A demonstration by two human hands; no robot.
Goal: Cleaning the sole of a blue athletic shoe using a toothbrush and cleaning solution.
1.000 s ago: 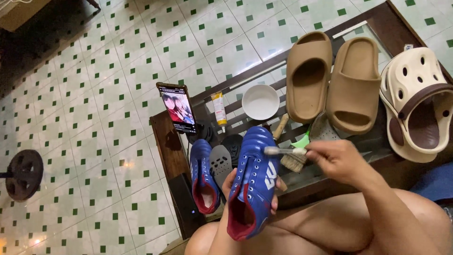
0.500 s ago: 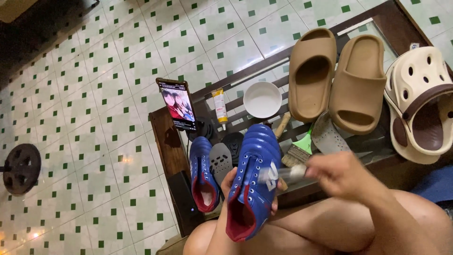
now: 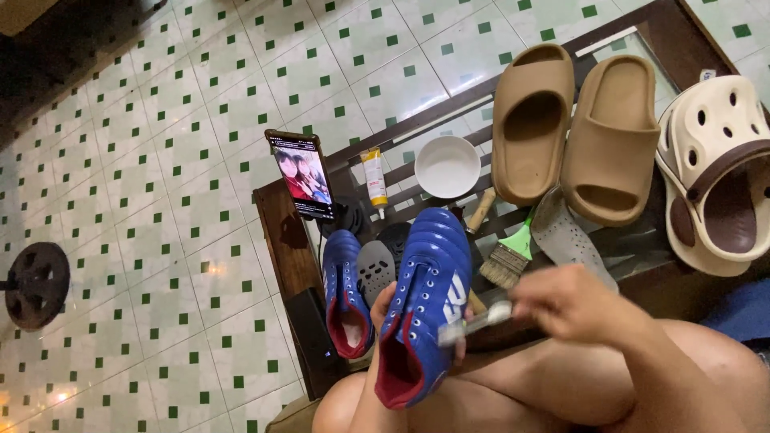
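Head view, looking down. Left hand (image 3: 383, 309) under a blue shoe (image 3: 423, 297), fingers wrapped round its sides, holding it up over the knees at about 6 o'clock in the picture. Toe of the shoe pointing to 12 o'clock, red inside showing at the heel end. Right hand (image 3: 573, 305) at 3 o'clock from the shoe, fingers closed on the handle of a small brush (image 3: 473, 323). Brush head touching the side of the shoe, near the white mark. Brush blurry, so bristles hard to see.

How far along: scrubbing under way on this one shoe, by the look of it. Hard to tell clean from dirty; shoe looks shiny all over. Second blue shoe (image 3: 345, 293) lying on the table (image 3: 281, 232) at 9 o'clock from the held one, next to two dark insoles (image 3: 375, 269). Probably left to do, though cannot say for sure.

On the table further up: phone (image 3: 302, 175) standing at 11 o'clock, tube (image 3: 373, 180), white bowl (image 3: 447, 167) at 12 o'clock, green paint brush (image 3: 512, 255), grey insole (image 3: 568, 236), two tan slides (image 3: 573, 128) at 1 o'clock, cream clog (image 3: 716, 172) at 2 o'clock.

Hidden or cut off: sole of the held shoe, left palm, the clog's right edge, inside of the bowl too pale to read.
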